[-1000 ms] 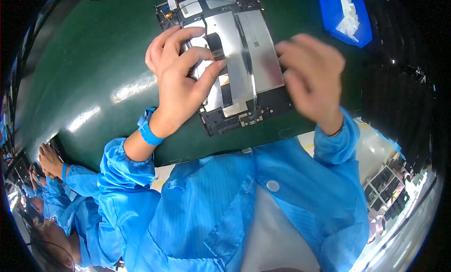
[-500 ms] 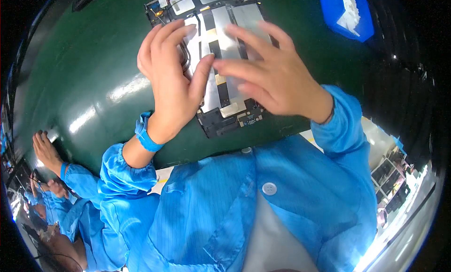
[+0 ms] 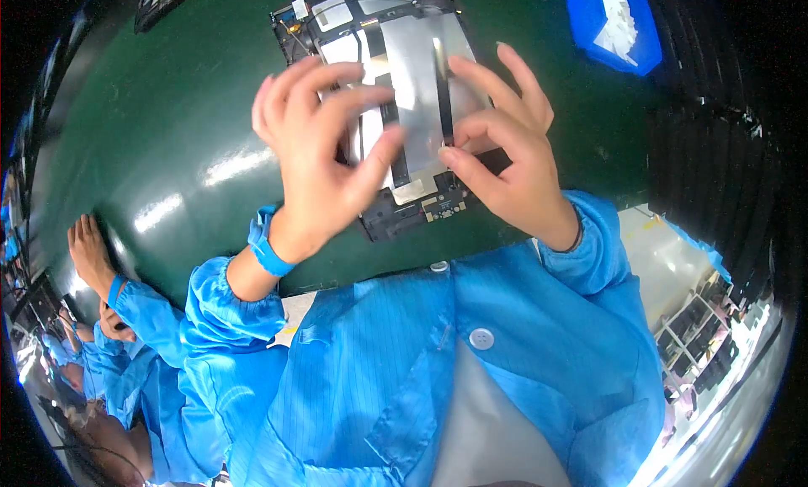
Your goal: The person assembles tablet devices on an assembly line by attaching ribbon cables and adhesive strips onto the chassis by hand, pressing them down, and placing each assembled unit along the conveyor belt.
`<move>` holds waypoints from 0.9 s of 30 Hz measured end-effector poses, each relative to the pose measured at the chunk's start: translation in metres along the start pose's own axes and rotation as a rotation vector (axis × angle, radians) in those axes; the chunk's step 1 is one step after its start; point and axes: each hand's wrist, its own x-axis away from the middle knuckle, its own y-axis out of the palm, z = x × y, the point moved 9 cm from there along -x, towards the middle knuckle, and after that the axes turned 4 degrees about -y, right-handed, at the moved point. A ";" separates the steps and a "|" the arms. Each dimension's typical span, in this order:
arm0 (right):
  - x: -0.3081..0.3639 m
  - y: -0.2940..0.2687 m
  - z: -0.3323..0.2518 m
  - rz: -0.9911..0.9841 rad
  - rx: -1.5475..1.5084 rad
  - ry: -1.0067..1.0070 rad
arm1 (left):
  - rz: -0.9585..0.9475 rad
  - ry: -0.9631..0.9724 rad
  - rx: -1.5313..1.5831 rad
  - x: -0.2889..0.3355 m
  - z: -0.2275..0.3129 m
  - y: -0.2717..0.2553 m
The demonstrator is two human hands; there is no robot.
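Under my hands lies an opened tablet-like device (image 3: 389, 224) with silver battery panels (image 3: 417, 83), dark strips and small circuit parts. My right hand (image 3: 523, 163) is on its right side, thumb and index finger pinched at the lower end of a flat black ribbon cable (image 3: 443, 91); the other fingers are raised. The ribbon runs up over the silver panel. My left hand (image 3: 320, 154) hovers over the device's left part with fingers apart and slightly curled, holding nothing visible. It hides part of the left edge.
The device lies on a green tabletop (image 3: 194, 91). A blue tray (image 3: 576, 20) with white strips stands at the far right. A dark framed item (image 3: 160, 3) shows at the far left. On the left, a co-worker's hand (image 3: 91, 255) rests at the table edge.
My right hand has moved down and its thumb and index finger have closed on the ribbon's lower end. The ribbon now sits further right over the panel. My left hand has shifted slightly.
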 end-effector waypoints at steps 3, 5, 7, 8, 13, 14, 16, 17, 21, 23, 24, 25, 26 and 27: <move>0.000 -0.002 -0.008 0.037 -0.057 -0.035 | -0.017 0.126 0.031 0.008 0.031 -0.003; 0.000 0.000 -0.006 0.023 -0.091 -0.053 | -0.001 0.232 0.018 0.013 0.040 -0.005; 0.002 0.003 -0.008 0.003 -0.132 -0.075 | 0.080 0.350 0.010 0.022 0.049 -0.008; 0.003 0.004 -0.004 -0.005 -0.243 -0.024 | 0.082 0.349 0.011 0.024 0.049 -0.008; 0.001 0.004 0.001 -0.062 -0.430 0.007 | 0.112 0.600 -0.231 0.043 0.071 0.000; 0.000 0.003 -0.003 -0.054 -0.338 -0.043 | 0.107 0.631 -0.267 0.046 0.074 0.002; 0.002 0.001 -0.005 -0.045 -0.244 -0.088 | 0.072 0.662 -0.256 0.047 0.077 0.002; 0.002 0.004 -0.004 -0.053 -0.208 -0.080 | 0.059 0.703 -0.250 0.049 0.080 0.003; -0.001 0.005 0.002 -0.072 -0.220 -0.073 | 0.041 0.741 -0.198 0.051 0.083 -0.001; -0.008 -0.001 0.016 -0.067 -0.262 -0.004 | 0.047 0.731 -0.161 0.049 0.085 -0.006; -0.010 -0.004 0.025 -0.062 -0.304 0.064 | 0.023 0.711 -0.118 0.047 0.085 -0.008; -0.010 -0.008 0.036 -0.056 -0.302 0.164 | 0.000 0.691 -0.075 0.045 0.085 -0.008; -0.011 -0.010 0.038 -0.054 -0.302 0.165 | -0.001 0.692 -0.074 0.045 0.083 -0.008; -0.013 -0.020 0.047 0.071 -0.356 0.225 | -0.005 0.633 0.003 0.041 0.076 -0.011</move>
